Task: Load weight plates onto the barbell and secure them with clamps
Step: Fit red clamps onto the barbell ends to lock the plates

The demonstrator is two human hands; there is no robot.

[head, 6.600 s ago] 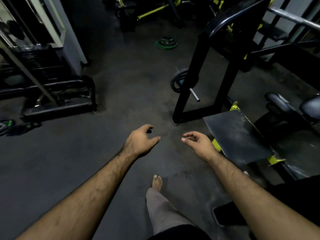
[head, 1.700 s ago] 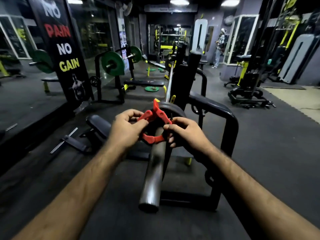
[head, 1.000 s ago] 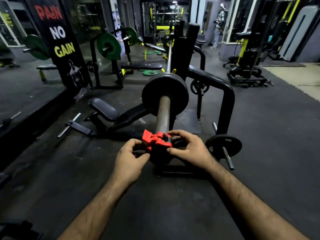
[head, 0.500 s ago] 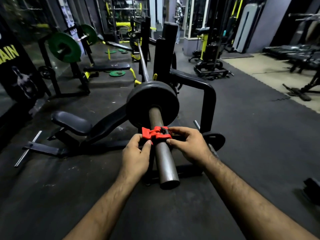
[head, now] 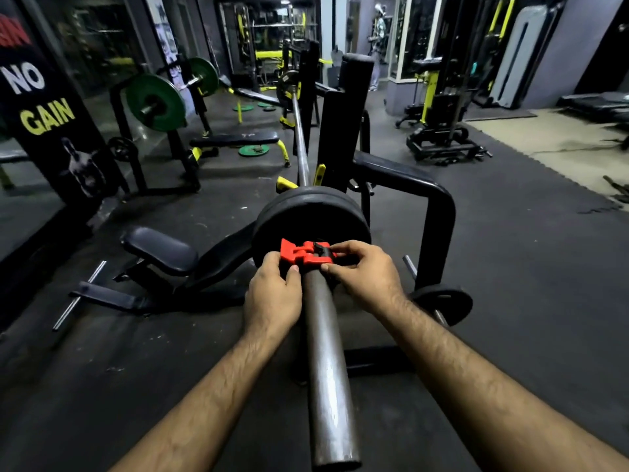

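Both hands, left hand (head: pixel 272 294) and right hand (head: pixel 364 277), are pinching the red plastic collar clamp (head: pixel 304 252) mid-frame; I'd be seating it flush on the black round plate (head: pixel 311 212) before snapping the lever

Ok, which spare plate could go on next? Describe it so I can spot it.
Start at the black rack frame curving down right of the loaded barbell sleeve. Low on that frame, right of the right hand, a small black plate hangs on a steel storage peg. Unlike the green plates, it is black and within reach.
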